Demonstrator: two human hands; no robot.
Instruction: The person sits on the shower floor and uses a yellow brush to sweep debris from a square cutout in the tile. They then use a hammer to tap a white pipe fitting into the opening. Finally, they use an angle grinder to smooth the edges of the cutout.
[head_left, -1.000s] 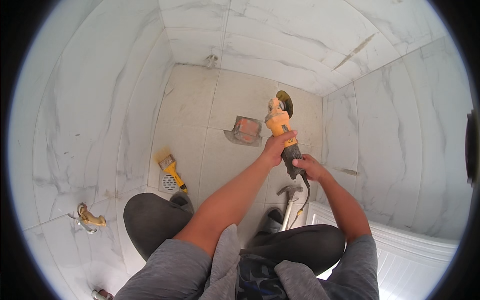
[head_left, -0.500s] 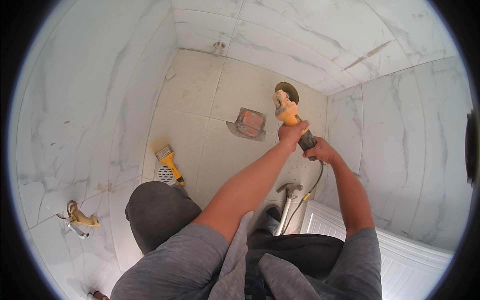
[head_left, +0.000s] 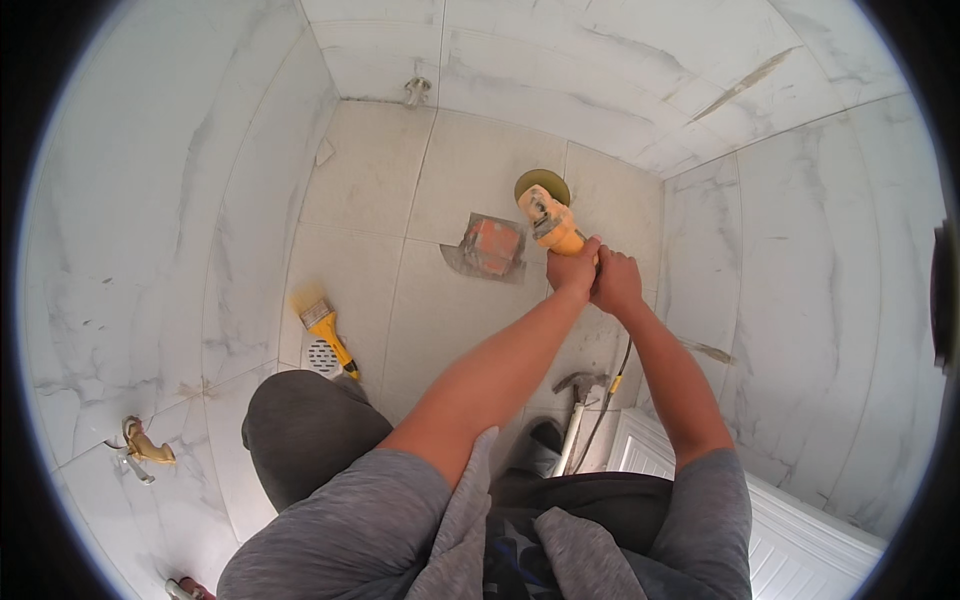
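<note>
Both hands have carried the yellow angle grinder (head_left: 548, 222) up and away from the body since the earlier frames, and they now sit side by side on its handle rather than one ahead of the other. The arms have stretched out nearly straight, so the tool looks to be held out over the beige floor tiles (head_left: 370, 180) near the far right corner of the stall, a reach that suggests work on the floor or the joint there.

The left hand (head_left: 571, 268) is wrapped shut around the rear of the grinder body, fingers curled fully round it. The right hand (head_left: 617, 282) closes on the handle just behind and beside the left, touching it; its fingertips are hidden, but the fist looks tight. Ahead of the grip the round disc (head_left: 541, 184) points away from the person (whether it touches the tile cannot be told).

Left of the grip lies an orange block on a grey trowel (head_left: 490, 245); well to the left and nearer the body, a yellow brush (head_left: 325, 328) by the floor drain (head_left: 321, 355). Below the grip, a hammer (head_left: 578, 392) and the grinder's cord (head_left: 610, 395).
</note>
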